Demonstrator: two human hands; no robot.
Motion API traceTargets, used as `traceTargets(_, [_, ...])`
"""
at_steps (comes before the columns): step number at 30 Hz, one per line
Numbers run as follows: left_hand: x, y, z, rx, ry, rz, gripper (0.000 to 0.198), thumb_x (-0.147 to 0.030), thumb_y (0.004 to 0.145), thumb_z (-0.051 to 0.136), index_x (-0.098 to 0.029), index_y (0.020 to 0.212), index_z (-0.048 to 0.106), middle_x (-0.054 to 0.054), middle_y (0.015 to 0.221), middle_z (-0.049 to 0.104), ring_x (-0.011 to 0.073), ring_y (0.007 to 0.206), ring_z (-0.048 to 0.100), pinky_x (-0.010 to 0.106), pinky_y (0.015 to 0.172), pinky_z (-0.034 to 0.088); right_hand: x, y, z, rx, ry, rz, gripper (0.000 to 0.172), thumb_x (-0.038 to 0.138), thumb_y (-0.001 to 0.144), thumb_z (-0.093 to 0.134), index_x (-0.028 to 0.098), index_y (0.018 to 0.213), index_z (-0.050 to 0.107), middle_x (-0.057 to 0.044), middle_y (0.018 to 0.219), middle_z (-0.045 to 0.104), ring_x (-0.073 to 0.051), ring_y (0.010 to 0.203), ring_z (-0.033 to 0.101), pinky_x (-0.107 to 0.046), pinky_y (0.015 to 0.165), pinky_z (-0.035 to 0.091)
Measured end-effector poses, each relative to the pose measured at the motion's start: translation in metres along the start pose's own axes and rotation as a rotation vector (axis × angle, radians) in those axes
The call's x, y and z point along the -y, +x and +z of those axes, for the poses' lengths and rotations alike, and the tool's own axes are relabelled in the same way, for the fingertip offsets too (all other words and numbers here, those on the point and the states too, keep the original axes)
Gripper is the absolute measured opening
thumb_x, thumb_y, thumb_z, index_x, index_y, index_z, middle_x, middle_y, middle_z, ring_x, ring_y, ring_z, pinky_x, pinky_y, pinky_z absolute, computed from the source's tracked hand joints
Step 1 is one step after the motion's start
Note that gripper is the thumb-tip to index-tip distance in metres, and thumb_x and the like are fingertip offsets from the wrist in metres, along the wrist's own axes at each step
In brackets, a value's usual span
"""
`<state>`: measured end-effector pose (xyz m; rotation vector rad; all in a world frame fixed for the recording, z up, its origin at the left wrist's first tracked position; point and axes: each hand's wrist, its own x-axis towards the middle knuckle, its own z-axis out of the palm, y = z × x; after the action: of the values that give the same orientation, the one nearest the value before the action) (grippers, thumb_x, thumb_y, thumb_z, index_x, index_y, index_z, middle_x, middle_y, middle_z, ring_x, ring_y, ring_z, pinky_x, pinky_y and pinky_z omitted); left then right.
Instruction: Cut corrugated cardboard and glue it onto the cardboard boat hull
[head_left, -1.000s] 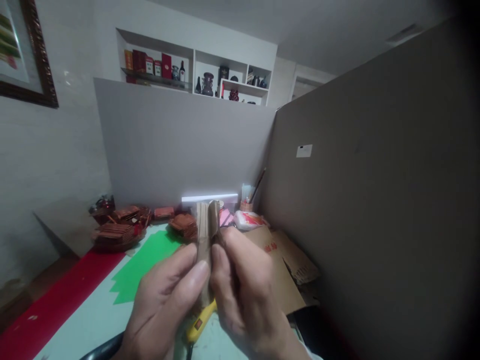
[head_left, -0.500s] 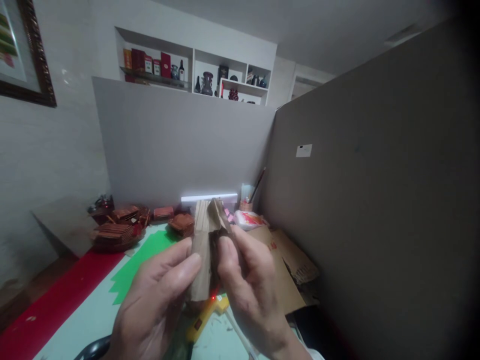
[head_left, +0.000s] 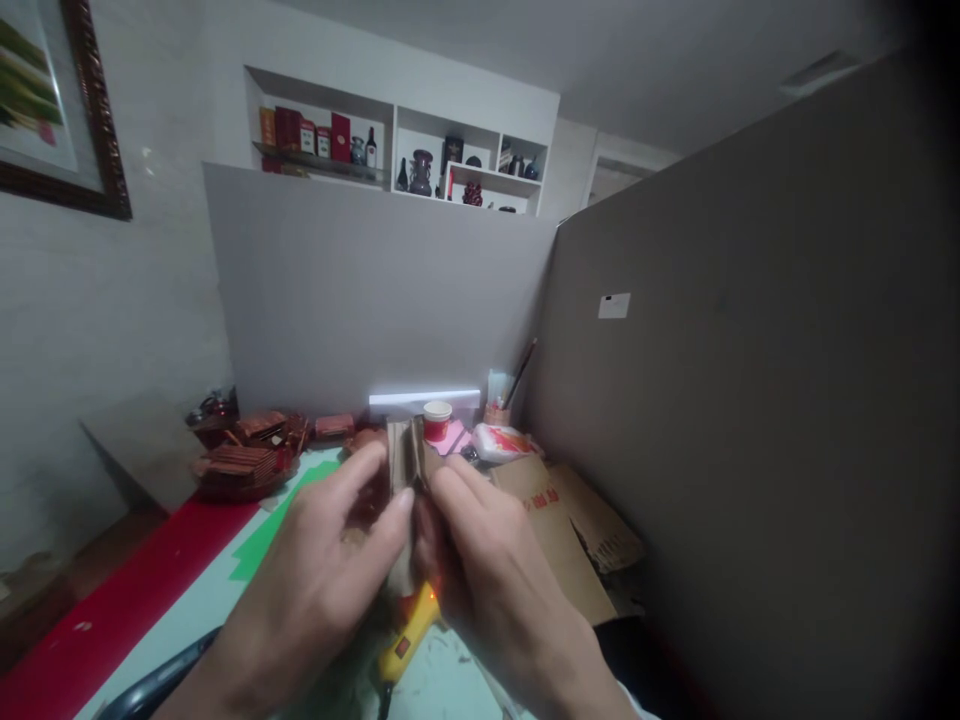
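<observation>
Clamping cardboard (head_left: 400, 450) in the grip of left hand (head_left: 319, 560) and right hand (head_left: 495, 550), above the tool (head_left: 415, 625), with a cup (head_left: 436, 425) beyond the tool and a carton (head_left: 559, 545) right of it

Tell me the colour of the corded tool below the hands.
The corded tool is yellow, best seen in the head view.

No wording could be read with certainty. Red Chinese characters stood on the brown cardboard sheet (head_left: 562, 550) at right, too blurred to make out. A white label (head_left: 614, 306) on the right-hand grey partition (head_left: 720, 380) bore a small dark mark. On the far shelf, a wine bottle's (head_left: 371, 148) pale label was illegible.
</observation>
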<state>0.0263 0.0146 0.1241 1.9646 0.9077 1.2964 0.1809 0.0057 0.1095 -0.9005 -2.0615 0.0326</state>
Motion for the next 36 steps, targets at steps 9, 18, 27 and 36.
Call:
traceTargets(9, [0.009, -0.003, 0.018, -0.204, 0.419, 0.284, 0.022, -0.021, 0.093, 0.044, -0.022, 0.071, 0.046, -0.005, 0.059, 0.045, 0.0112, 0.05, 0.047, 0.026, 0.052, 0.034, -0.005, 0.004, 0.002, -0.074, 0.026, 0.094, 0.016, 0.017, 0.094, 0.044, 0.019, 0.109, 0.05, -0.005, 0.098, 0.057, -0.02, 0.085, 0.055, -0.033, 0.075, 0.046])
traceTargets(18, [-0.006, -0.011, 0.023, -0.161, 0.125, 0.136, 0.027, -0.03, 0.093, 0.047, -0.022, 0.068, 0.047, -0.005, 0.059, 0.046, 0.0114, 0.05, 0.046, 0.025, 0.052, 0.036, -0.004, 0.006, 0.0, -0.137, 0.153, 0.075, 0.016, 0.015, 0.094, 0.04, 0.019, 0.094, 0.055, -0.002, 0.085, 0.057, -0.015, 0.071, 0.052, -0.027, 0.065, 0.041])
traceTargets(27, [-0.006, -0.011, 0.025, -0.139, 0.052, 0.15, 0.025, -0.029, 0.094, 0.047, -0.023, 0.07, 0.051, -0.003, 0.062, 0.053, 0.0129, 0.054, 0.052, 0.025, 0.058, 0.039, -0.006, 0.007, 0.004, -0.23, 0.09, 0.078, 0.019, 0.019, 0.095, 0.041, 0.019, 0.087, 0.058, 0.0, 0.073, 0.058, -0.013, 0.063, 0.053, -0.025, 0.06, 0.038])
traceTargets(36, [-0.009, -0.011, 0.023, -0.119, 0.098, 0.172, 0.026, -0.026, 0.09, 0.046, -0.025, 0.065, 0.048, -0.003, 0.06, 0.055, 0.0173, 0.057, 0.053, 0.027, 0.06, 0.04, -0.005, 0.004, 0.003, -0.345, -0.041, -0.039, 0.028, 0.015, 0.093, 0.044, 0.013, 0.117, 0.06, -0.008, 0.086, 0.069, -0.018, 0.075, 0.065, -0.028, 0.066, 0.046])
